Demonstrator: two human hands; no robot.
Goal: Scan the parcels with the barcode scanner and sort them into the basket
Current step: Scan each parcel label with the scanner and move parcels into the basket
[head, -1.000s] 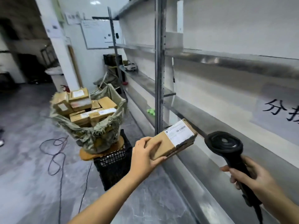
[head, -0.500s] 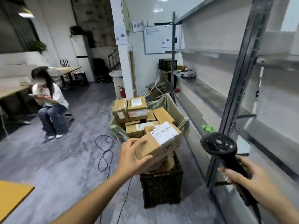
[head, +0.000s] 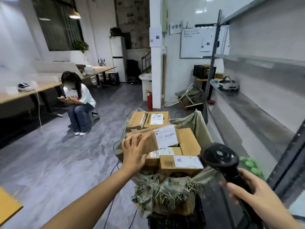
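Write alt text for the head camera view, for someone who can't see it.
A person's left hand holds a labelled cardboard parcel over a green sack piled with boxes, while the right hand grips a black barcode scanner. A seated person is in the background.

"78L" on parcel lbl (head: 188, 161); "异常件" wall sign (head: 176, 27)

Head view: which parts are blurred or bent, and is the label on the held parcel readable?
Head view: the metal shelving at right is smeared by blur; the shelf upright leans, bent by the wide lens; lamp glare sits on the white wall; the label on the parcel in the left hand shows bars, its print unreadable.
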